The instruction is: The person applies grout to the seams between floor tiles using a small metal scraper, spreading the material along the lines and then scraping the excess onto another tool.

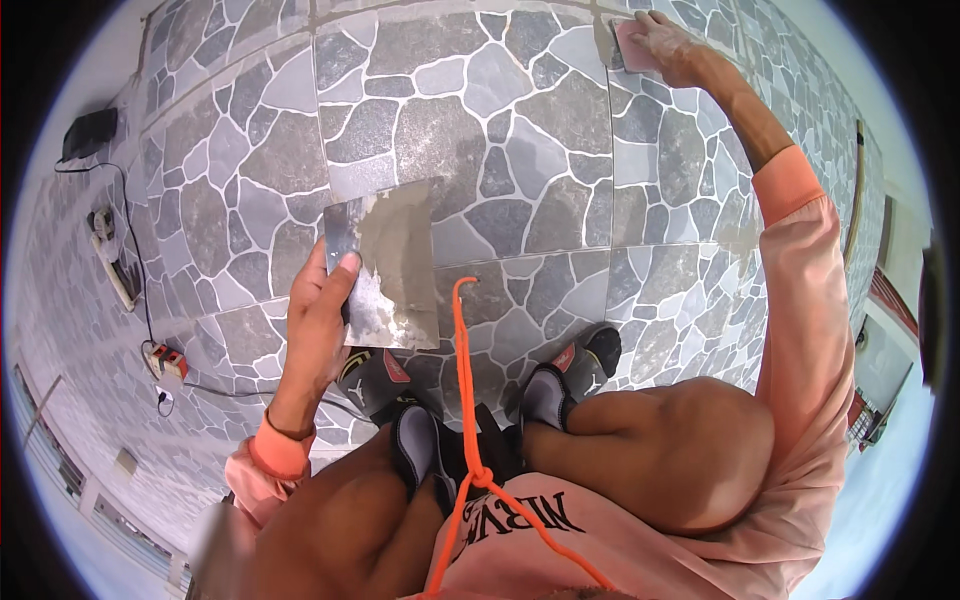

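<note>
My left hand (318, 305) grips a flat rectangular metal plate (345, 235) by its left edge, with the thumb on top. Grey-beige paste (395, 245) is smeared over much of the plate, which is held above the floor in front of my feet. At the far right, my outstretched right hand (672, 52) is closed on a thin pinkish pad (631, 47). The pad lies against the stone-patterned floor tiles (450, 110), beside a joint where grey paste shows. Part of the pad is hidden under the fingers.
Along the left lie a black box-like object (90, 135), a tool with a pale handle (115, 265) and a red-and-white power strip (165, 360) with dark cable. A long pole (856, 190) is at the right. An orange cord (464, 390) hangs between my knees, above my shod feet.
</note>
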A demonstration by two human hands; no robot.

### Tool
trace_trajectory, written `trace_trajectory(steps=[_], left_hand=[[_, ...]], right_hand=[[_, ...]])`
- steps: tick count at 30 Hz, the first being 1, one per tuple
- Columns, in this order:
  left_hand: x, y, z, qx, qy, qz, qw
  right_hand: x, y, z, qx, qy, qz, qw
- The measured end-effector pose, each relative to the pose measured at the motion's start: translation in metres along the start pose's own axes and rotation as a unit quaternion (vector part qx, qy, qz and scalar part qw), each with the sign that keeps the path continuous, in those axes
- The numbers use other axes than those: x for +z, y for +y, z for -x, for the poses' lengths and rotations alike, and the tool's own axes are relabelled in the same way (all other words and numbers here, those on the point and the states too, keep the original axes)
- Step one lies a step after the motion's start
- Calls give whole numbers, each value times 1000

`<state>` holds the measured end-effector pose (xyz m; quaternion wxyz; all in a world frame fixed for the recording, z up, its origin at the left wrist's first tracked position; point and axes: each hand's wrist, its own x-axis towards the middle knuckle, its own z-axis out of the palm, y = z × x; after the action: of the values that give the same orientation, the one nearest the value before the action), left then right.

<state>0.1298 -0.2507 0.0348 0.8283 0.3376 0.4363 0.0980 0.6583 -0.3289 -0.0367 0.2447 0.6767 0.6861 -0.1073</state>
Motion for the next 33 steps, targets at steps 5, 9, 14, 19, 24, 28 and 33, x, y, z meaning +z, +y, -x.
trace_trajectory(steps=[5,9,14,19,24,28,33], left_hand=[[3,4,-6,-1,-1,-1,1000],[2,4,-8,-3,-23,-3,1000],[4,2,-9,0,-20,-7,1000],[6,3,-9,5,-25,-10,1000],[9,3,-10,-1,-33,-9,999],[11,3,-11,1,-44,-6,999],[15,4,-10,15,-38,-16,999]], right_hand=[[-1,-33,30,-35,12,-118,992],[16,-43,34,17,14,-34,999],[1,-68,44,26,-53,-6,998],[15,-79,59,26,-8,21,999],[26,-105,72,28,-22,-7,999],[32,-103,89,34,-9,-3,999],[38,-125,97,27,16,-57,998]])
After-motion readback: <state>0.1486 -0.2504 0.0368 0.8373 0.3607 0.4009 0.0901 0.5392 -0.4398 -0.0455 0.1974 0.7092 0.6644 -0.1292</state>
